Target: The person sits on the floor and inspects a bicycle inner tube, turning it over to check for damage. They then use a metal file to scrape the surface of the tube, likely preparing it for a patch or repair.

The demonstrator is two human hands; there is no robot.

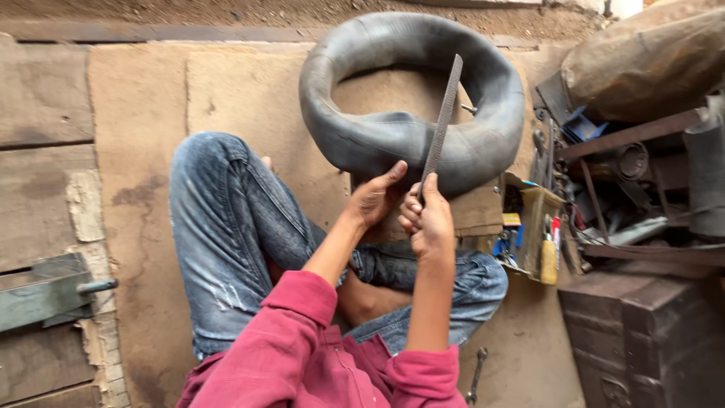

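The black inner tube (pixel 411 98) lies on the worn floor (pixel 136 151), just beyond the seated person's knees, its near wall pressed in under the hands. That wall is thin and soft, so the likeliest trouble, as I judge it, is the long flat file (pixel 444 113) digging too deep if it tips onto its edge, scoring or cutting the rubber. The tube could also slide away to the far side, since only one hand steadies it.

The left hand (pixel 375 198) rests against the tube's near wall, thumb raised, its fingers spread on the rubber (they seem to press rather than clutch, though the view is partly blocked). The right hand (pixel 429 219) has its fingers wrapped closed around the file's lower end, the blade slanting up and across the tube's near right part, touching it.
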